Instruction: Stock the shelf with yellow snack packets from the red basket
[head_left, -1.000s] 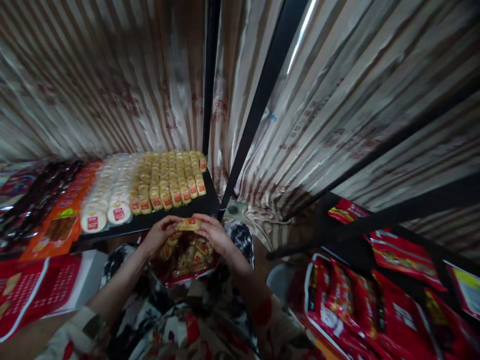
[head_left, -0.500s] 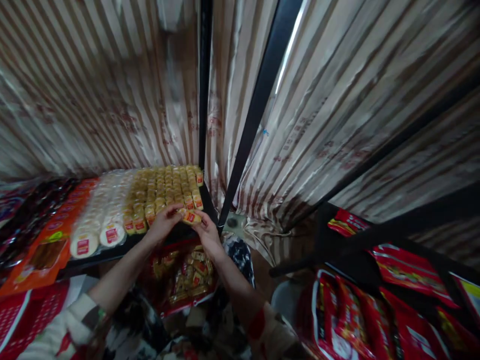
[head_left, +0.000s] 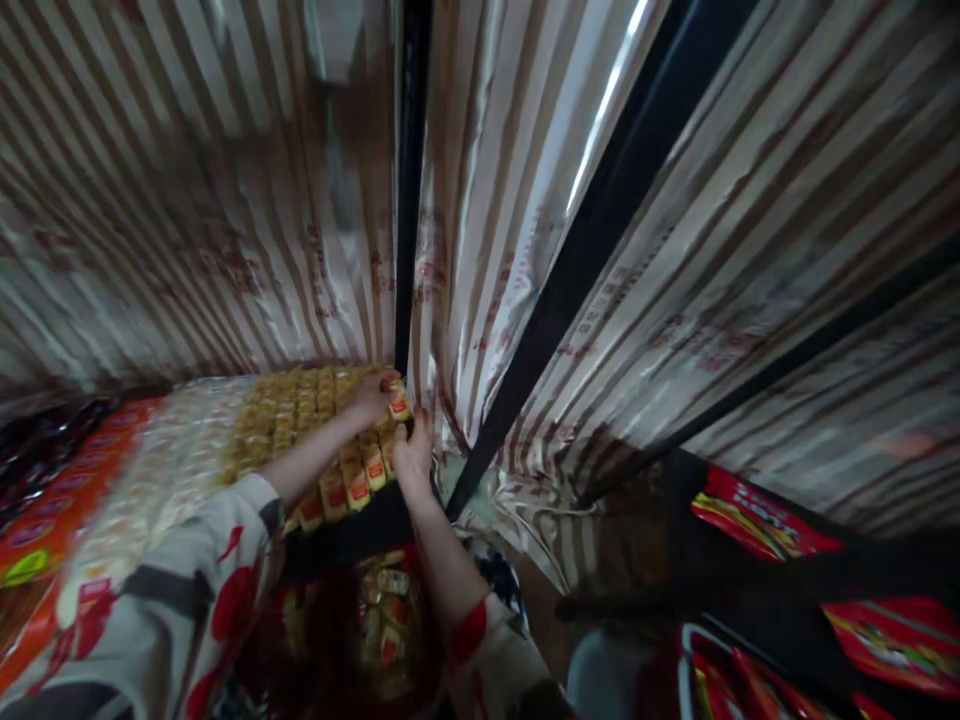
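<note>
At the far right corner of the rows, my left hand (head_left: 371,398) pinches a small wrapped yellow snack cake (head_left: 400,404) with a red label. Just below it is my right hand (head_left: 414,458), thumb and fingers apart; whether it touches the cake is unclear. Rows of similar yellow wrapped cakes (head_left: 306,405) cover the shelf to the left, partly hidden by my left forearm. Under my arms, a dark red container (head_left: 416,565) holds more loose wrapped cakes (head_left: 391,610).
A black post (head_left: 592,240) slants up right of my hands, before a striped curtain (head_left: 225,200). White round packets (head_left: 176,450) and orange packs (head_left: 82,480) lie left. Red packets (head_left: 765,515) rest on a black shelf (head_left: 686,490) at right.
Both hands have moved from the front of the rows up and back to the far right corner, carrying the wrapped cake. My right hand has come off it or lowered. The view has shifted.
</note>
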